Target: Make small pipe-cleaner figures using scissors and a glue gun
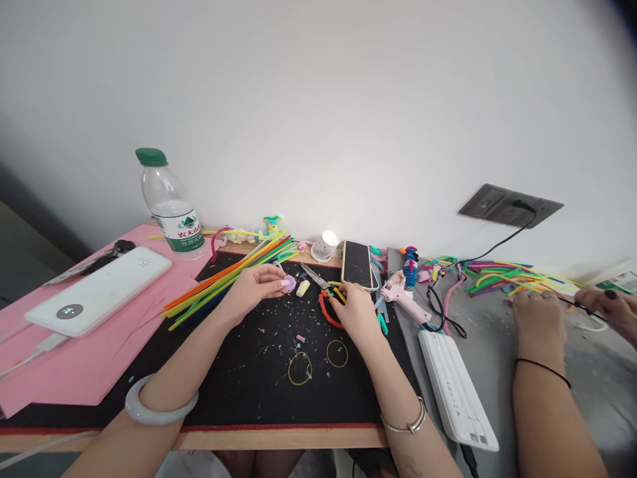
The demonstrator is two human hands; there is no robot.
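Note:
Pinched between the thumb and fingers of my left hand (261,282) is a small light-purple piece (288,284), soft-looking. Right beside it on the black mat (249,392) lies a short pale-yellow fuzzy piece (302,288). My right hand (357,311) is closed over the handle end of a pair of scissors (315,275), whose blades point up and left toward the purple piece. A red curved loop (328,313) shows under the right fingers. Nearer me on the mat are two thin rubber bands (300,369) and a tiny pink piece (300,338).
Bundled pipe cleaners (204,292) lie left, near a water bottle (174,206) and white power bank (99,292). Behind are a paper cup (324,247) and phone (357,264). Rightward are a pink glue gun (405,302), another power bank (458,388) and another person's hands (540,318).

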